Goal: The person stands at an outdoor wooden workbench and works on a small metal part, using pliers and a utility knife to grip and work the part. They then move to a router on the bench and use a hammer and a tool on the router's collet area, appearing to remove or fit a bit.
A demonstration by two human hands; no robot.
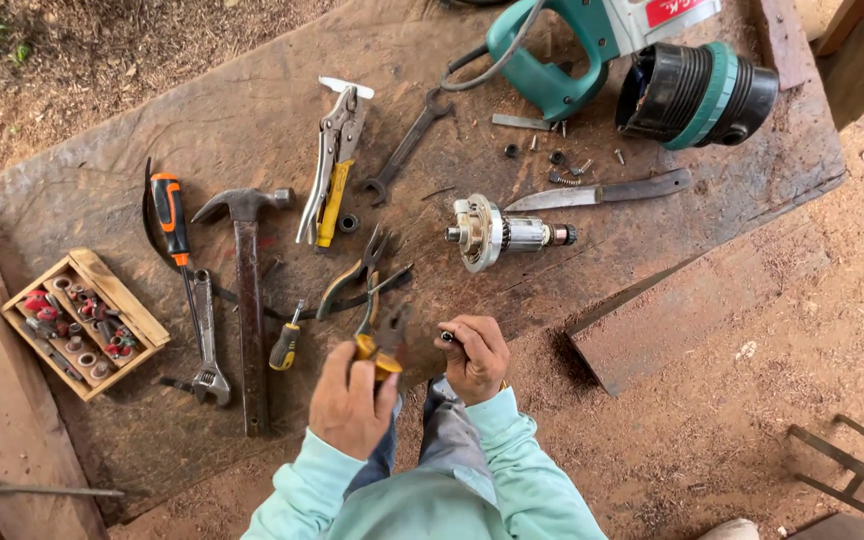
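My left hand [350,400] grips the yellow handles of a pair of pliers [377,335], whose jaws point away from me over the worn wooden board [252,120]. Close beside it, my right hand [475,355] is closed on a small dark metal part [447,337] that sticks out by the thumb. Just beyond both hands lie green-handled pliers [357,280] and a motor armature [502,233] with a bearing plate. Both sleeves are pale green.
On the board lie locking pliers [337,145], a spanner [407,145], a hammer [245,290], an orange screwdriver [172,220], an adjustable wrench [207,340], a knife [602,192] and loose screws. A teal power tool [592,40] and its black housing [697,95] sit at the far edge. A wooden parts box [82,322] is left.
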